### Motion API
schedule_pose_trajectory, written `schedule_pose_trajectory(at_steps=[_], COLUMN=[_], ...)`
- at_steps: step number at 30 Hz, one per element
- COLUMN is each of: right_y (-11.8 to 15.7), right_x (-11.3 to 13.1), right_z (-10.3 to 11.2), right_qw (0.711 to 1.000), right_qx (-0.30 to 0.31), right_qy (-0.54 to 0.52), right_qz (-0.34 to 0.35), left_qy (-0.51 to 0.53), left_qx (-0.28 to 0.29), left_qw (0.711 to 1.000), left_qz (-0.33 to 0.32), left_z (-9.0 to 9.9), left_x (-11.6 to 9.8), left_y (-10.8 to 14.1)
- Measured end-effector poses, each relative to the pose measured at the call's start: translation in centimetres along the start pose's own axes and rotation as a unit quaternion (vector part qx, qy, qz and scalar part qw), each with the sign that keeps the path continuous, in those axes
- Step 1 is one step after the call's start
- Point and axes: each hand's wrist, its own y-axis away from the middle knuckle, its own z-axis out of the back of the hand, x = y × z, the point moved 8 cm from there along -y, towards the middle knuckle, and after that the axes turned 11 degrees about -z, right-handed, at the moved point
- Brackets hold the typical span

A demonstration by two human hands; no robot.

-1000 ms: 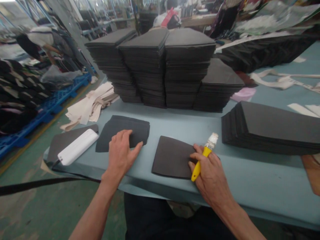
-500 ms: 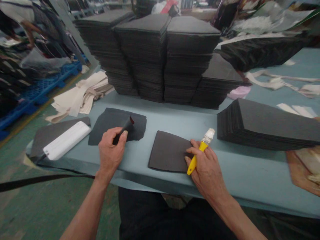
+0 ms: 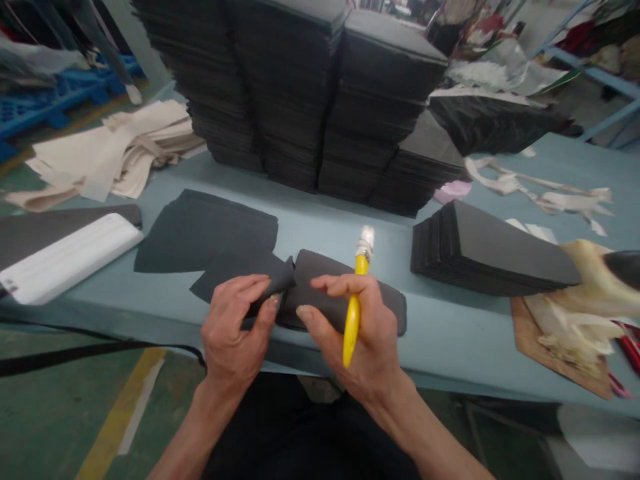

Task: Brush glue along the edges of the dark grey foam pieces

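Observation:
My left hand [image 3: 237, 330] pinches a thin dark sheet [image 3: 233, 263] by its right end, where the edge curls up. The sheet trails left over a small pile of similar dark sheets [image 3: 210, 223]. A dark grey panel [image 3: 313, 267] lies flat just right of that hand, at the near side of the table. Over this panel hovers my right hand [image 3: 375, 340], thumb and index finger apart. A yellow-handled paintbrush [image 3: 353, 320] is lodged between its fingers, with white-coated bristles pointing away from me.
Tall stacks of dark panels [image 3: 295, 93] rise at the back. A lower stack [image 3: 505, 247] stands right, beside cream cloth [image 3: 565, 327] on a brown board. To the left lie a white bar-shaped object [image 3: 75, 257] and beige fabric strips [image 3: 110, 150].
My left hand has drawn the thin sheet off its pile, rightward to the panel's left edge. My right hand has moved left over the panel, still with the paintbrush. The view has tilted down.

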Motion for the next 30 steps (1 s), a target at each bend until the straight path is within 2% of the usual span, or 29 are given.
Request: schedule_pose_trajectory(at_steps=[5,9,12,14,15,16,17,19,20,21,22,24,27,30], right_y=[-1.0,-1.6,-2.0,-2.3,-2.5,-2.7,-2.8,-2.9,-3.0,-3.0,-2.9,-2.9,-2.8,-3.0], right_x=[0.7,1.0,1.7,2.2,2.3,2.5,2.7,3.0,3.2,3.3,3.4,3.6,3.5,3.1], right_z=[-2.8,-3.5,-3.5,-3.3,-3.2,-3.0,-2.9,-2.8,-2.7,-2.7,-2.6,-2.2,-1.3,-0.2], right_qw=[0.999,1.000,1.000,0.999,0.999,0.999,0.999,0.998,0.998,0.998,0.998,0.997,0.996,0.995], right_qx=[0.006,0.007,0.016,0.016,0.012,0.008,0.005,0.004,0.005,0.007,0.008,0.009,0.007,0.003], right_qy=[0.030,0.008,-0.025,-0.037,-0.042,-0.046,-0.052,-0.060,-0.062,-0.063,-0.064,-0.067,-0.078,-0.086], right_qz=[-0.021,-0.028,-0.006,0.002,0.000,-0.003,-0.005,-0.011,-0.013,-0.014,-0.016,-0.023,-0.039,-0.043], left_qy=[0.014,0.010,0.021,0.080,0.139,0.216,0.302,0.457,0.510,0.545,0.563,0.567,0.545,0.525], left_qx=[-0.022,-0.017,-0.058,-0.113,-0.125,-0.113,-0.089,-0.043,-0.038,-0.047,-0.067,-0.106,-0.147,-0.187], left_qw=[1.000,1.000,0.997,0.979,0.958,0.925,0.875,0.741,0.680,0.637,0.613,0.605,0.626,0.627], left_qz=[-0.017,-0.013,0.052,0.150,0.216,0.291,0.368,0.491,0.525,0.543,0.550,0.549,0.539,0.544], left_z=[-0.6,-0.4,1.6,3.2,3.3,2.7,1.5,-1.2,-2.2,-2.9,-3.2,-3.3,-3.1,-2.8], left_x=[-0.7,-0.8,-1.0,-0.9,-0.7,-0.6,-0.7,-1.8,-2.4,-2.7,-2.7,-1.9,-0.1,1.9], left_y=[0.7,1.2,2.5,3.9,4.8,5.7,6.6,7.9,8.1,8.0,7.6,6.7,5.5,4.7])
